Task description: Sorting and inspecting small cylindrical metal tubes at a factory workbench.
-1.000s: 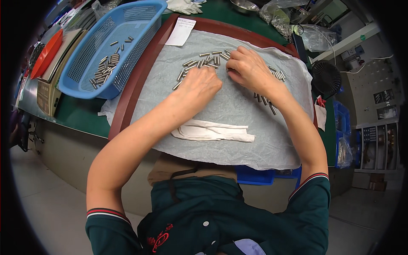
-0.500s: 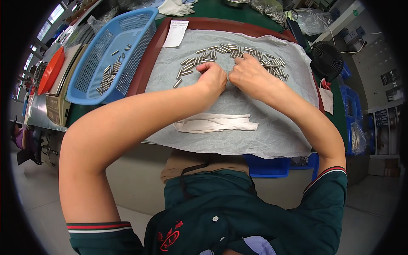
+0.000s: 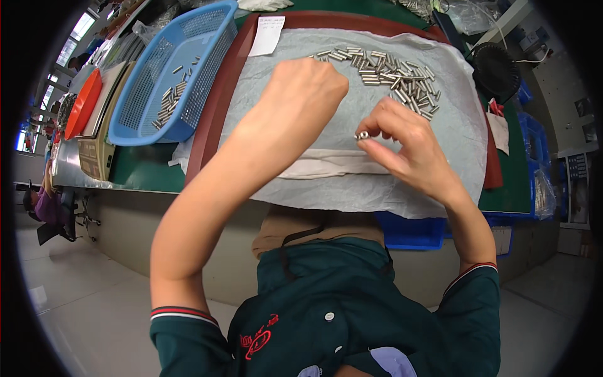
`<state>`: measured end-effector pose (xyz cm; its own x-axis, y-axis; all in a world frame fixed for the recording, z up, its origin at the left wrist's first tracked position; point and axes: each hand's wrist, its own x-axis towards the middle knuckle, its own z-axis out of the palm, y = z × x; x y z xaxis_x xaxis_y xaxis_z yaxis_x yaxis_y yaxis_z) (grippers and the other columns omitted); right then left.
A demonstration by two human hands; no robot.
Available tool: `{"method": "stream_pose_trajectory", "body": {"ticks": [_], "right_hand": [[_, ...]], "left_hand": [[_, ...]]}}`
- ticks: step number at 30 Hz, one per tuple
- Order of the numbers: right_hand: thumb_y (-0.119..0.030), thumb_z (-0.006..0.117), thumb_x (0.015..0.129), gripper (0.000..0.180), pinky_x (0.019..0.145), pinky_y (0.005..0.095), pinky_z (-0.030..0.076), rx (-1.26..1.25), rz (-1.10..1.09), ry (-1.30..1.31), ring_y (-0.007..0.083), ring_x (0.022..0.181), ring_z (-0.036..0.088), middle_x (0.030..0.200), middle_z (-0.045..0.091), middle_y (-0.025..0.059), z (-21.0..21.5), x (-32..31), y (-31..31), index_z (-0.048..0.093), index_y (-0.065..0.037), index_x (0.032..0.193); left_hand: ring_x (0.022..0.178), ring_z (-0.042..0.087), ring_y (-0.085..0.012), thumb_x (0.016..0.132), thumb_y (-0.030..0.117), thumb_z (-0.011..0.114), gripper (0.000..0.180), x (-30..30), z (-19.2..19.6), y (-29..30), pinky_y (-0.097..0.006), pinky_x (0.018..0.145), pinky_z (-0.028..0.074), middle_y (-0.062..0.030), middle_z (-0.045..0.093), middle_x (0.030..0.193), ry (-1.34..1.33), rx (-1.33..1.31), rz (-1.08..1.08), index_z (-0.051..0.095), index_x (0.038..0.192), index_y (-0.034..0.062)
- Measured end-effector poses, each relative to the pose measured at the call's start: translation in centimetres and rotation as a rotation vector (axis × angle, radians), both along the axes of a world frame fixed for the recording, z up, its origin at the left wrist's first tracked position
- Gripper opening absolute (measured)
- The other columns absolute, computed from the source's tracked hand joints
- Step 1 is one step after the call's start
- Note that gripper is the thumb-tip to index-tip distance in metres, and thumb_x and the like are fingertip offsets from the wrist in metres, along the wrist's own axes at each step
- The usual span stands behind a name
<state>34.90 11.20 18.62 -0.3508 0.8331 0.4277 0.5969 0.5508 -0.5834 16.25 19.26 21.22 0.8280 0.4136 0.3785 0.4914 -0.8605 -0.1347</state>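
My right hand (image 3: 405, 135) pinches a couple of short metal pins (image 3: 362, 135) between thumb and fingers, their round ends toward the left. They are above the white paper sheet (image 3: 465, 157), just beyond a folded white cloth (image 3: 339, 164). My left hand (image 3: 304, 85) is closed, its back toward me, over the left part of the sheet. Its fingertips are hidden, so what they hold cannot be made out. Many loose silvery pins (image 3: 402, 78) lie in an arc on the sheet, from beyond my left hand to the right side.
A blue perforated basket (image 3: 213, 75) with more pins stands at the left. The sheet lies in a red-brown tray (image 3: 213, 135) with a paper slip (image 3: 267, 36) at its far left. A black fan (image 3: 496, 69) is at right; an orange tray (image 3: 83, 103) sits far left.
My hands have moved apart. The right came back toward me from the pins, with pins now showing in its pinch; the left shifted over the left-hand pins. The view has shifted slightly.
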Motion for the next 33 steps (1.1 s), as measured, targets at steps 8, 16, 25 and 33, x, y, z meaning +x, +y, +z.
{"method": "stream_pose_trajectory", "body": {"ticks": [8, 16, 25, 33], "right_hand": [[0.0, 0.072, 0.065, 0.021, 0.058, 0.0318, 0.044, -0.313, 0.311, 0.339, 0.0226, 0.069, 0.055, 0.077, 0.055, 0.0073, -6.2, -7.4, -8.1, 0.062, -0.004, 0.082], [-0.007, 0.069, 0.076, 0.018, 0.056, 0.0336, 0.049, -0.286, 0.009, 0.332, 0.0278, 0.067, 0.063, 0.083, 0.065, 0.0104, -15.2, -11.4, -8.4, 0.063, -0.003, 0.092], [0.002, 0.071, 0.071, 0.02, 0.06, 0.0297, 0.048, -0.303, -0.019, 0.373, 0.0228, 0.069, 0.061, 0.08, 0.063, 0.0112, -17.0, -12.1, -8.4, 0.065, -0.001, 0.09], [0.002, 0.071, 0.071, 0.02, 0.06, 0.0283, 0.047, -0.334, -0.026, 0.383, 0.0212, 0.069, 0.061, 0.079, 0.063, 0.0112, -17.4, -12.2, -8.2, 0.066, 0.001, 0.09]], "left_hand": [[0.067, 0.061, -0.0275, 0.073, -0.002, 0.066, 0.016, -9.2, -6.0, -12.2, -0.031, 0.059, 0.048, -0.0121, 0.063, 0.079, -0.388, -0.979, 0.179, 0.063, 0.088, -0.0015], [0.079, 0.065, -0.0248, 0.079, 0.003, 0.065, 0.017, -10.8, -17.3, -16.3, -0.03, 0.068, 0.051, -0.0138, 0.067, 0.089, -0.809, -1.176, 0.457, 0.065, 0.095, -0.003], [0.082, 0.066, -0.0219, 0.08, 0.003, 0.065, 0.018, -10.8, -18.7, -16.9, -0.03, 0.071, 0.051, -0.0136, 0.068, 0.092, -0.918, -1.253, 0.515, 0.066, 0.097, -0.0031], [0.081, 0.066, -0.0234, 0.081, 0.004, 0.064, 0.018, -10.9, -19.2, -16.6, -0.03, 0.071, 0.051, -0.0137, 0.068, 0.091, -0.926, -1.177, 0.463, 0.066, 0.098, -0.002]]}}
